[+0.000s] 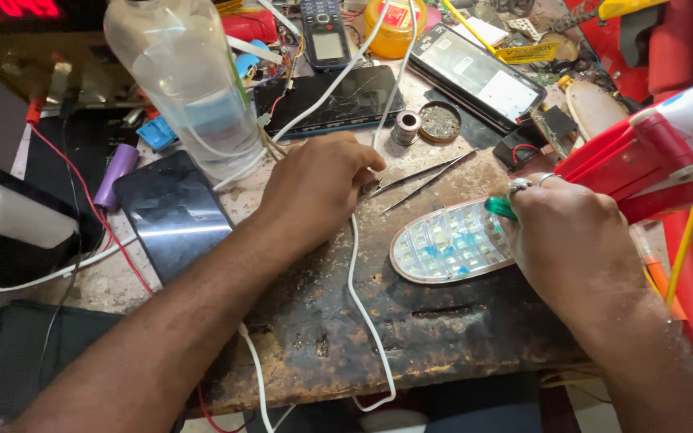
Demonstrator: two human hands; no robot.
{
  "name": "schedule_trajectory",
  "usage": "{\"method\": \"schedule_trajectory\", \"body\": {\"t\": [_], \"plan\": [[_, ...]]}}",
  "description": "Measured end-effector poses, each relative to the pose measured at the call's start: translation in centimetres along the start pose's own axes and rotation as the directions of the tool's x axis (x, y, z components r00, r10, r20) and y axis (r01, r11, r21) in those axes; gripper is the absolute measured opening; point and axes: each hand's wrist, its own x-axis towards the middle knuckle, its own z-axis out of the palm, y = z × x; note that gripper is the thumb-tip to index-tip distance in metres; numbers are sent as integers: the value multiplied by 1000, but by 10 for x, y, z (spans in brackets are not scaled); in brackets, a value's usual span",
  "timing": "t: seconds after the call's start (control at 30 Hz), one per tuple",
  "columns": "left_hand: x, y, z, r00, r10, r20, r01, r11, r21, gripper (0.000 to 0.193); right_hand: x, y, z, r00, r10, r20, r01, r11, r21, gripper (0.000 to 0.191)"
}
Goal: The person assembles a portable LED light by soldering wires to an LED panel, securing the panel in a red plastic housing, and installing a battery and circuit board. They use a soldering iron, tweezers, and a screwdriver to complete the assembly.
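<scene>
My left hand (318, 188) rests knuckles-up on the worn workbench (411, 321), fingers curled at the handle end of a pair of metal tweezers (423, 178); whether it grips them I cannot tell. My right hand (575, 240), with a ring on one finger, holds a tool with a green handle (500, 208) against the edge of an oval LED lamp panel (447, 244). The panel lies flat, showing rows of small LEDs, some bluish. A red and white lamp body (659, 148) lies just right of that hand.
A clear plastic bottle (190, 80) stands at the back left beside a dark phone (174, 212). A cracked phone screen (338, 100), a keypad phone (324, 32), another phone (475, 76), small round tins (439, 122) and white cable (362, 305) crowd the bench.
</scene>
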Motion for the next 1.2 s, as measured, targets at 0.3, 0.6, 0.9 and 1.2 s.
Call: {"method": "schedule_trajectory", "body": {"t": [0.3, 0.6, 0.9, 1.2], "plan": [[-7, 1, -21, 990, -19, 138, -2, 989, 150, 12, -21, -9, -31, 990, 94, -106, -86, 993, 78, 38], [-5, 8, -18, 994, 16, 111, -38, 980, 196, 4, -51, -9, -54, 970, 185, -159, -98, 894, 438, 34], [-6, 22, -28, 929, 105, 355, 65, 898, -435, 10, -55, -13, -40, 981, 111, -160, -10, 849, 528, 29], [-12, 18, -15, 849, 271, 453, -87, 918, -386, 11, -72, -15, -25, 921, 371, -118, -193, 699, 688, 22]]}}
